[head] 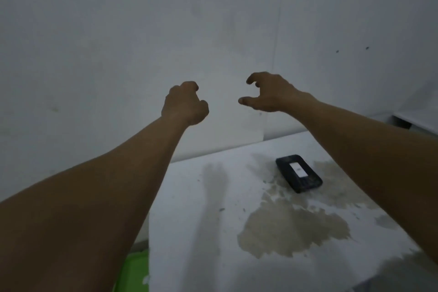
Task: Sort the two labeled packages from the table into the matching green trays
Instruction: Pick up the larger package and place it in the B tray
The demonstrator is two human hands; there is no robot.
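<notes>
Hands hang empty mid-frame, left hand (186, 103) loosely fisted and right hand (267, 92) with curled fingers apart, while 1 black white-labelled package (299, 173) lies lower right on the stained table (213, 232), probably light, stiff, best pinched across its long edges.

Partly visible and unreadable elements, head view.
Green tray (134, 270): only a corner shows, cut by the bottom edge and hidden behind the left forearm (94, 197) and the table (189, 232). Dark package (299, 173): white label too small to read. Table's right side is covered by the right forearm (379, 161).
</notes>
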